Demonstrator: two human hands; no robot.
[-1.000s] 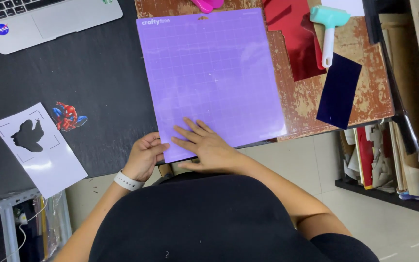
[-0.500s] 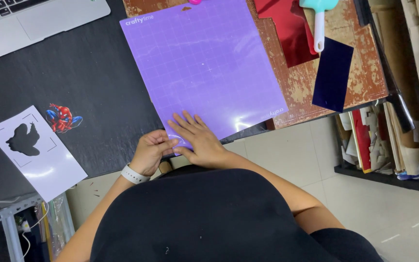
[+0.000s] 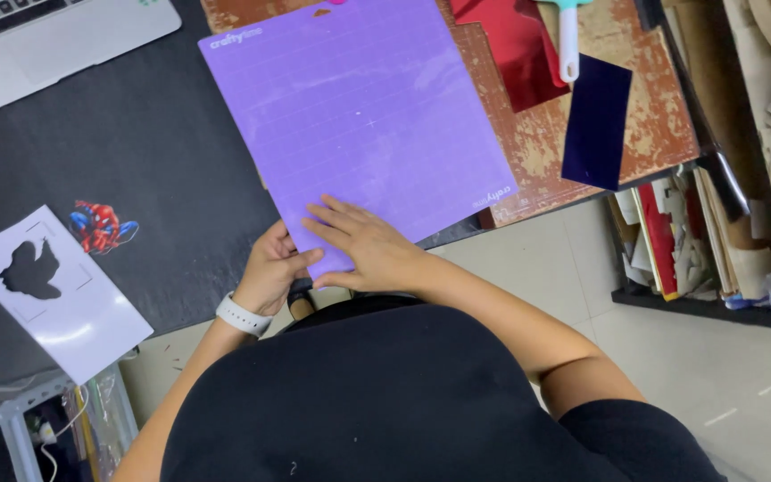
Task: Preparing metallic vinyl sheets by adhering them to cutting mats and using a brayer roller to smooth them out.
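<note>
Shifted since the earlier frame: the square purple gridded cutting mat (image 3: 363, 116) now lies turned, its near corner angled toward the body, with the hands moved along with it.

Item: mat, thin flexible plastic, lying partly on the dark surface (image 3: 136, 170) and partly on a worn brown board (image 3: 617, 98); its near corner overhangs the surface edge.

Left hand (image 3: 269, 268): grip curled closed around the mat's near corner, thumb on top, fingers under. White wristband behind it.

Right hand (image 3: 363, 245): flat, fingers spread, pressing the mat just beside the grip; holding nothing.

Beyond the grip: red foil sheet (image 3: 510, 45), dark blue rectangular sheet (image 3: 596, 120), teal-handled scraper (image 3: 567, 36). Left of the grip: white card with black silhouette (image 3: 46, 290), small red-and-blue figure sticker (image 3: 100, 226), grey laptop (image 3: 55, 40).

Risks, judged: pulling at the pinched corner could crease the mat; a further swing could sweep its far edge into the loose sheets and push the blue one off the board's edge.
</note>
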